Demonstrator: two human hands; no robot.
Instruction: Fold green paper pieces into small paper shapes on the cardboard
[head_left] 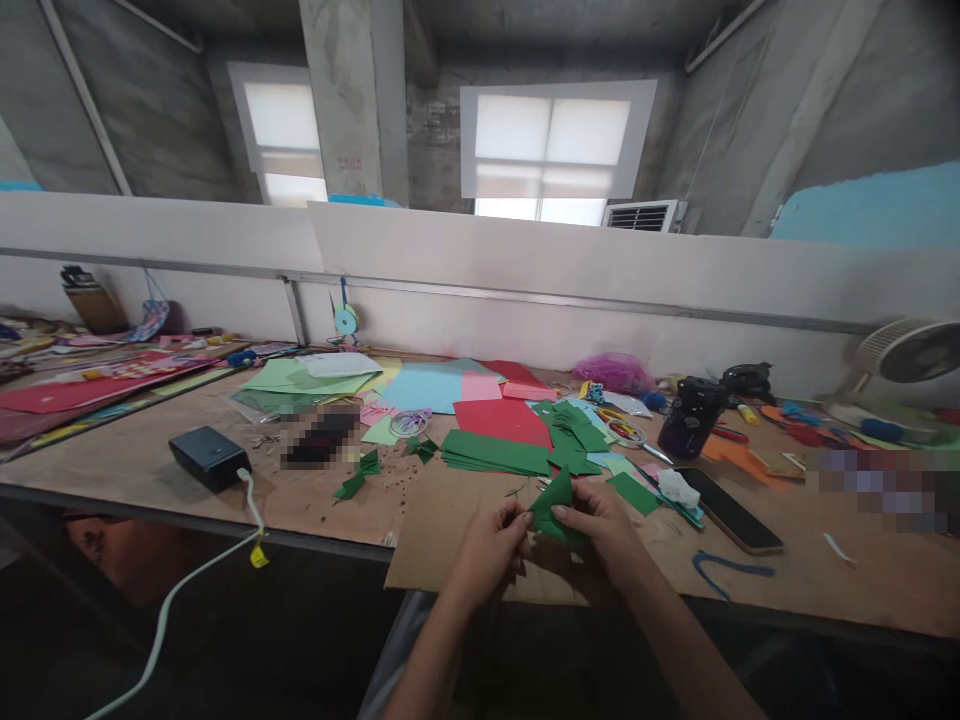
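Note:
Between both hands is a piece of folded green paper (553, 508), held above a sheet of brown cardboard (427, 530) at the table's front edge. My left hand (491, 545) pinches its left edge with thumb and fingertips. On the other side my right hand (600, 525) grips it, thumb in front and fingers partly hidden behind. Just beyond the hands lies a stack of green paper strips (495, 452). More green paper pieces (574, 430) are heaped to its right, and small folded green pieces (367, 465) lie to the left.
A black power box (210, 458) with a white cable stands at left. To the right are a phone (731, 510), a dark bottle (690, 415), crumpled tissue (679, 488) and a blue strip (731, 568). Coloured sheets (427, 385) lie towards the back; a fan (911, 350) stands far right.

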